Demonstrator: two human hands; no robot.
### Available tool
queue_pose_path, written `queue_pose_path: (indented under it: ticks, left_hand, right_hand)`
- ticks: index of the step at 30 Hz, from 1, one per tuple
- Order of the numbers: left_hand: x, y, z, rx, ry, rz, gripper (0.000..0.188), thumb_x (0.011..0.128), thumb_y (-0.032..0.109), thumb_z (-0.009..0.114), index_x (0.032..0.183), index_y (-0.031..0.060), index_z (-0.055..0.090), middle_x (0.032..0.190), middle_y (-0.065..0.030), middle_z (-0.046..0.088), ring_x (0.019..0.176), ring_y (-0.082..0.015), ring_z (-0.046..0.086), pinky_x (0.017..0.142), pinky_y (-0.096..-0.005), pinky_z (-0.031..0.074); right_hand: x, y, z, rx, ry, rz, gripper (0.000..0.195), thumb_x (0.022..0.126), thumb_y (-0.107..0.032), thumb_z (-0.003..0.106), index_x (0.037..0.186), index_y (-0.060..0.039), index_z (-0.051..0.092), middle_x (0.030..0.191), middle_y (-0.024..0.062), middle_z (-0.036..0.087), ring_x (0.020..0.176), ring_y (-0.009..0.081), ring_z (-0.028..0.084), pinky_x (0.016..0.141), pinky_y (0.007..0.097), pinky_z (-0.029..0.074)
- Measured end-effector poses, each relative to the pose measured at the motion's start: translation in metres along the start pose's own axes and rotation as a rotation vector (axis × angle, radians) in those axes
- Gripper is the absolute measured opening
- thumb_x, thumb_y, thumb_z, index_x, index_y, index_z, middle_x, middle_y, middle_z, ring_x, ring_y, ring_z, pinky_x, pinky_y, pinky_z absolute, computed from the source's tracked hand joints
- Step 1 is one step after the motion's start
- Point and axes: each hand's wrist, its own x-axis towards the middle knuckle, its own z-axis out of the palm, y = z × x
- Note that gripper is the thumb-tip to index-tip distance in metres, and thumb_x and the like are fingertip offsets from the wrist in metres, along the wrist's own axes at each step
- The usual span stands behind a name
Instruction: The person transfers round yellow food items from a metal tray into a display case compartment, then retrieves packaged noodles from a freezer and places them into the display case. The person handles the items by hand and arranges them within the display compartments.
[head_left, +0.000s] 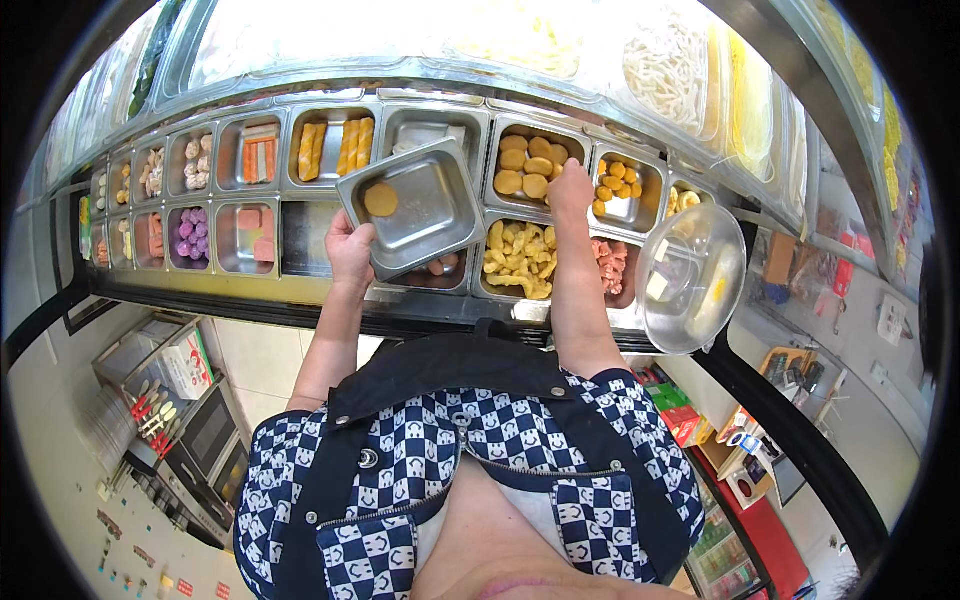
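Observation:
My left hand (349, 246) grips the near left edge of a rectangular stainless steel pan (431, 217), thumb over the rim. The pan is tilted above the row of food wells, and a single round tan disc (381, 200) lies in it. My right hand (571, 189) is at the right side of a steel well (504, 127) that holds several similar round tan discs (535, 186). Its fingertips point down at the discs and are hidden by the back of the hand, so whether it pinches one is unclear.
Around the hands are wells with yellow curled pieces (517, 259), orange balls (619, 178), pink pieces (609, 264), purple balls (193, 232) and yellow rolls (356, 146). A clear plastic bowl (694, 281) rests at the right end. Clear tubs of noodles (664, 67) stand behind.

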Motion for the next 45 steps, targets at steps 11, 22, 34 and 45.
queue_pose_path:
  ticks: [11,22,34,45]
  left_hand:
    - [-0.003,0.009,0.010,0.008,0.015,0.003,0.029,0.064,-0.013,0.048,0.088,-0.0002,0.059,0.084,-0.0046,0.062,0.073,-0.0118,0.059,0.068,-0.0236,0.048]
    - [-0.005,0.006,0.018,0.032,0.014,-0.011,0.030,0.064,-0.013,0.046,0.089,-0.0002,0.059,0.083,-0.0040,0.061,0.072,-0.0123,0.058,0.068,-0.0241,0.047]
    - [-0.012,-0.002,0.044,0.066,-0.061,-0.022,0.030,0.064,-0.012,0.048,0.090,-0.0001,0.059,0.084,-0.0042,0.062,0.072,-0.0120,0.058,0.069,-0.0246,0.047]
    - [-0.029,-0.030,0.080,0.191,-0.213,-0.030,0.031,0.062,-0.009,0.050,0.089,-0.0002,0.061,0.082,0.0010,0.054,0.070,-0.0077,0.051,0.065,-0.0190,0.040]
  right_hand:
    - [0.027,0.010,-0.017,-0.276,-0.269,-0.291,0.009,0.075,-0.007,0.055,0.083,-0.0083,0.059,0.086,0.0125,0.062,0.083,0.0313,0.061,0.067,0.0419,0.050]
    - [0.003,0.018,-0.012,0.657,-0.396,-0.199,0.023,0.073,-0.011,0.067,0.094,-0.0004,0.065,0.076,0.0081,0.066,0.067,0.0119,0.060,0.060,0.0250,0.049]
    - [-0.030,-0.030,-0.061,1.060,-0.226,-0.163,0.015,0.075,-0.011,0.066,0.089,-0.0039,0.065,0.082,0.0058,0.065,0.066,0.0118,0.059,0.058,0.0233,0.047]
    - [-0.102,-0.090,-0.046,0.211,-0.275,-0.719,0.031,0.069,-0.020,0.064,0.097,-0.0095,0.054,0.092,0.0107,0.054,0.076,0.0307,0.060,0.062,0.0418,0.049]
